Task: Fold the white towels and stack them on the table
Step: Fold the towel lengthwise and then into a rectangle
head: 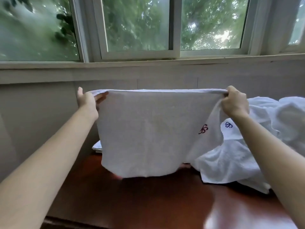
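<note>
I hold a white towel [145, 129] stretched out in the air above the dark red-brown table [132, 200]. It hangs doubled over, with a small red embroidered mark near its right side. My left hand [88, 100] pinches the top left corner. My right hand [234, 103] grips the top right corner with curled fingers. The towel's lower edge hangs just above the tabletop. Behind it at the left, a corner of a folded white towel [97, 147] lies on the table, mostly hidden.
A loose heap of white towels [264, 138] covers the right side of the table, one with a blue mark. A pale wall and window sill [148, 65] stand close behind the table. The table's front edge runs along the bottom left.
</note>
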Tool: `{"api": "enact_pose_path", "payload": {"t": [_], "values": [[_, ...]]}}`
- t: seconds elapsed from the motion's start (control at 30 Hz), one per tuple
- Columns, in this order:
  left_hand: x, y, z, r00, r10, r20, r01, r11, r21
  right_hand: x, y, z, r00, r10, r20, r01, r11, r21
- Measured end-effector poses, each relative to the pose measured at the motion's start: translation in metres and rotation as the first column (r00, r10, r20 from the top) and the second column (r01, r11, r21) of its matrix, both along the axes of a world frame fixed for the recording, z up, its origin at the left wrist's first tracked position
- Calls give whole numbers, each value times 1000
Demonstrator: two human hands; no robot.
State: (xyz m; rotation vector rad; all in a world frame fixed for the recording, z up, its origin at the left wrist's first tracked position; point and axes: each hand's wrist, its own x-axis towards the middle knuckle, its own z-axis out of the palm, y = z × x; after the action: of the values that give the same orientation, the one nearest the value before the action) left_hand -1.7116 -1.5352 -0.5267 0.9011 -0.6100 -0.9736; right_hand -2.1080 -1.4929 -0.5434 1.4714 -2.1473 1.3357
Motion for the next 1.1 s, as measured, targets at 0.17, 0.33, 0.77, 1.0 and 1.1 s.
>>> {"api": "enact_pose_path", "payload": {"t": [0.17, 0.33, 0.77, 1.0, 1.1], "values": [[-6, -7, 13, 982, -15, 187, 38, 992, -120, -15, 9, 25, 999, -29, 21, 31, 996, -87], [-7, -12, 23, 978, -27, 206, 72, 974, -215, -18, 17, 33, 999, -12, -43, 4, 984, -177], [31, 26, -205, 279, -679, 679, -92, 685, 722, 42, 65, -125, 704, 491, 513, -603, 30, 797], [47, 44, -232, -176, -426, 888, -509, 811, 288, 76, 53, -208, 825, 545, 146, -409, 400, 820], [37, 41, -242, -213, -177, 961, -311, 945, 105, 82, 58, -243, 870, 491, 29, -364, 603, 709]]}}
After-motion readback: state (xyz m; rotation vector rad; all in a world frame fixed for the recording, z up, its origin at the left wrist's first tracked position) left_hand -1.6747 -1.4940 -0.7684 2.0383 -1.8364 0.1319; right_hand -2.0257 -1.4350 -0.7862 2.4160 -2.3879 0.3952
